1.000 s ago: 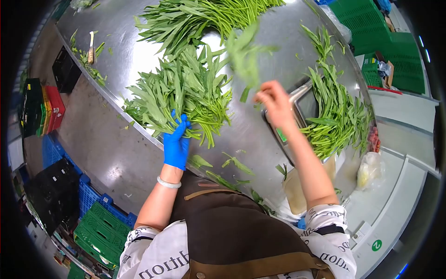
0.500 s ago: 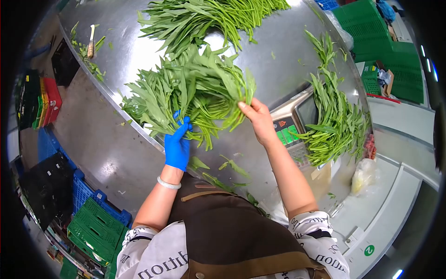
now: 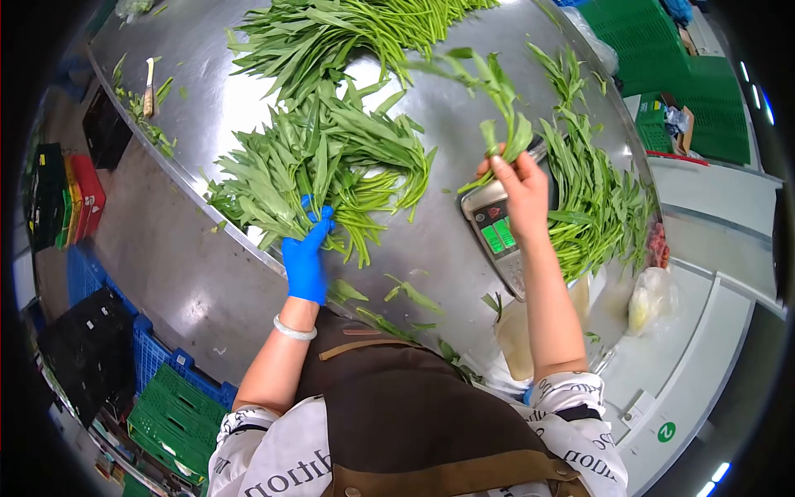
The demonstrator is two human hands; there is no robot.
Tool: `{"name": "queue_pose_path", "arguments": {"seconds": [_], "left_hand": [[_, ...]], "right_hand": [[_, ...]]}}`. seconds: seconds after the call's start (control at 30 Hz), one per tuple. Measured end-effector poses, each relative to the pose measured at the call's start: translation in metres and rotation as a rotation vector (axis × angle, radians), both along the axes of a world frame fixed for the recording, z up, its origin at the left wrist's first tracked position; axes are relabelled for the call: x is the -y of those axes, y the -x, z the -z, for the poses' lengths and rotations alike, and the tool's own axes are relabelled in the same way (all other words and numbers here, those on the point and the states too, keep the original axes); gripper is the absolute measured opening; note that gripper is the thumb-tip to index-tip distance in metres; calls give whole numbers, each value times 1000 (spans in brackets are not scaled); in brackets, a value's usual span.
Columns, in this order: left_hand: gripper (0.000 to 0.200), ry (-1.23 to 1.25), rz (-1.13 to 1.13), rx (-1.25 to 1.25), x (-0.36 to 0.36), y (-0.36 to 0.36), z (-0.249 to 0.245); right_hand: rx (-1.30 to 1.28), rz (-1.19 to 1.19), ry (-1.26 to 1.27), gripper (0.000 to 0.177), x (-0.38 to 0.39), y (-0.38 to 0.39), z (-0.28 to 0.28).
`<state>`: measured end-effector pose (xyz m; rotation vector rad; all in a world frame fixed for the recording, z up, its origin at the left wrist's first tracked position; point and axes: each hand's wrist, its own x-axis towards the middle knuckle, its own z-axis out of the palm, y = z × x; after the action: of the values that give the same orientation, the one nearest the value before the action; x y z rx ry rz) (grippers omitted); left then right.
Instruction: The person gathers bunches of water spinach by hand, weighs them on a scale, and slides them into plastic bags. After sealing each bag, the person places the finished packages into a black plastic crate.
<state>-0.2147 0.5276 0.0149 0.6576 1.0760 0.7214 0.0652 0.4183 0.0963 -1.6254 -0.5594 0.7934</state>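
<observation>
My left hand [image 3: 305, 263], in a blue glove, is closed round the stems of leafy water spinach at the near edge of a loose heap [image 3: 319, 153] on the metal table. Between the bare fingers and thumb of my right hand [image 3: 523, 189] are a few water spinach stalks [image 3: 501, 87], held up over the digital scale [image 3: 495, 228] with their leafy tips pointing away to the left. A long pile of the same greens [image 3: 596, 186] lies to the right, covering part of the scale.
Another big bunch of water spinach [image 3: 364, 33] lies at the back of the steel table [image 3: 464, 132]. A knife [image 3: 149, 89] and leaf scraps sit by the left rim. Green crates [image 3: 170, 418] stand lower left; a plastic bag [image 3: 650, 306] lies at the right.
My right hand has moved right and up from the loose heap, carrying a few stalks over the scale. My left hand stays on the heap, still gripping stems.
</observation>
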Motion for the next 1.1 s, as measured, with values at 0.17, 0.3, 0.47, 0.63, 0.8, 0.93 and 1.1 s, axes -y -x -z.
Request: {"name": "queue_pose_path", "arguments": {"seconds": [0.17,0.3,0.47,0.63,0.8,0.93,1.1], "left_hand": [[52,-28,50,-12,5,-5,0],[53,-38,30,-8,7,-2,-7],[52,-89,82,-15,9,0,-5],[33,-703,827,-595,-5,6,-31],[29,-915,998,-956,-18,-3,-69],[18,-302,654,-220,0,-55,-135],[11,56,663,31,34,-72,-84]], "right_hand": [[305,-74,123,17,-3,-55,-23],[358,30,109,17,-10,-137,-37],[323,-9,90,23,3,-159,-59],[150,-37,-31,24,16,-93,-63],[38,-120,-48,25,40,-22,-50],[271,-358,94,24,61,41,-38],[223,-305,77,24,79,107,-7]]}}
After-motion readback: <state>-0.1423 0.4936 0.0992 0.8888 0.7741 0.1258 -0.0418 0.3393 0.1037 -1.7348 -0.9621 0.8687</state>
